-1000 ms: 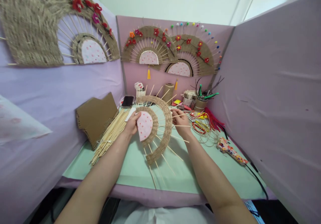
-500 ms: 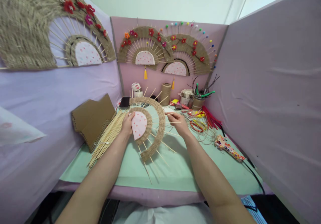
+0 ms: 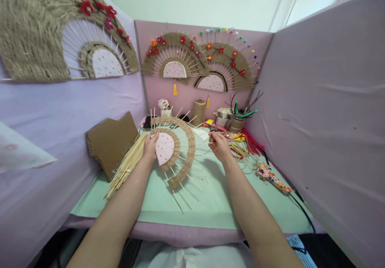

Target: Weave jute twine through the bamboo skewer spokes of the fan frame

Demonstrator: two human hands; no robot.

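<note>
Lilac fabric-covered panels point(image 3: 306, 99) enclose the workstation on three sides in the head view, with a pale green tabletop point(image 3: 198, 212) extending beneath both hands. Finished fans point(image 3: 179, 41) hang on the panels beyond and to the left of the grip. Left hand point(image 3: 149, 148): closed on the straight edge of a partly woven fan point(image 3: 190, 144), thumb on its dotted half-round centre point(image 3: 165, 148). The fan is located between the hands, over the tabletop, tilted, its bare sticks radiating away from the left-hand grip. Right hand point(image 3: 221, 146): fingertips pinched together, just beside the outer woven band; whatever lies between them is too small to tell. Left of the left-hand grip are a tied bundle of sticks point(image 3: 128, 164) and, farther out, folded cardboard point(image 3: 112, 143). Beyond the fan stands a twine spool point(image 3: 198, 113). Beyond the right hand is a can holding green-handled pliers point(image 3: 248, 114); to its right lie red strands point(image 3: 253, 142) and, nearer the wearer, a patterned glue gun point(image 3: 273, 178).
</note>
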